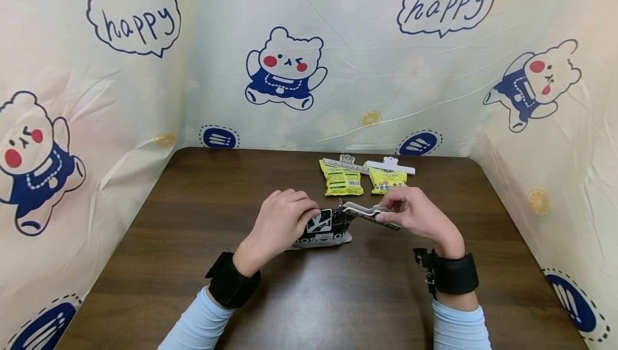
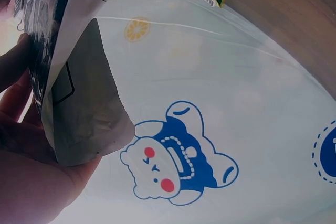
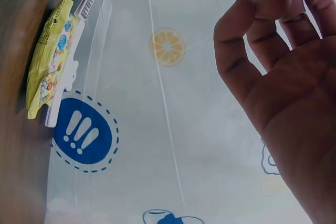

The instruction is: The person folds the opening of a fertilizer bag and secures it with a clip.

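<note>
A black and grey pouch point(image 1: 322, 238) with white print stands on the table. My left hand point(image 1: 280, 221) grips its top edge from the left, thumb and fingers on either side, as the left wrist view also shows. Between the thumb and fingers of my right hand point(image 1: 419, 214) is a long grey sealing clip point(image 1: 368, 214), pinched near its right end. The clip's left end meets the pouch's top right corner; whether it bites on the film cannot be seen. In the right wrist view the right fingers point(image 3: 231, 45) are bent, and the clip is mostly out of frame.
Behind the pouch lie two yellow snack packets, the left one point(image 1: 344, 182) with a grey clip point(image 1: 345, 164) along its top, the right one point(image 1: 388, 179) with a white clip point(image 1: 392, 165). A printed curtain point(image 1: 357, 71) encloses the brown table point(image 1: 203, 194) at back and sides.
</note>
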The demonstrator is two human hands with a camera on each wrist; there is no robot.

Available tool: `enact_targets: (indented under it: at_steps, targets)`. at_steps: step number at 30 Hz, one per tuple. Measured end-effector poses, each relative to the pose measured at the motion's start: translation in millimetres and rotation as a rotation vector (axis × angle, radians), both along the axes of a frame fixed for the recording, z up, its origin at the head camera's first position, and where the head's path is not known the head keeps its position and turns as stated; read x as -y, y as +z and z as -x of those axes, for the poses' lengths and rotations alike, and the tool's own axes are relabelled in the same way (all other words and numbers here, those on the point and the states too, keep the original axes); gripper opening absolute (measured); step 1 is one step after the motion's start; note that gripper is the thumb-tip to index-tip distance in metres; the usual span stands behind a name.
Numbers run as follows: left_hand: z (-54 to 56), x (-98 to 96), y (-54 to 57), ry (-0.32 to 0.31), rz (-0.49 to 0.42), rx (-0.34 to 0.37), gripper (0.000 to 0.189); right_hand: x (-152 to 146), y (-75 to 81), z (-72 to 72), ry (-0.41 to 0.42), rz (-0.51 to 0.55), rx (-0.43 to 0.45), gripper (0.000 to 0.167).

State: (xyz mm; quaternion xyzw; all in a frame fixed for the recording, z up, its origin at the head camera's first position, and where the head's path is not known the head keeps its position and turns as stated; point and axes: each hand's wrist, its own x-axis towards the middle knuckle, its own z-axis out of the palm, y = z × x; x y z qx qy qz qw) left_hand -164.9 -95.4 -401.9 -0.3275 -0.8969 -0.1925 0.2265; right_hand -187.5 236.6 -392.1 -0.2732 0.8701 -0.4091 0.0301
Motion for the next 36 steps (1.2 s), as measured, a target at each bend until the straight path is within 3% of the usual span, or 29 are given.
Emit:
enact_targets:
  at_steps: [21, 36]
  targets:
    - [-0.7, 0.9, 0.3, -0.024, 0.01, 0.024, 0.005, 16.1, 0.9, -2.2, 0.084, 0.029, 0.017, 0.015]
    - [-1.3, 1.5, 1.6, -0.045, 0.058, 0.007, 0.006, 25.7, 8.9, -9.4, 0.06, -0.028, -0.104, 0.023]
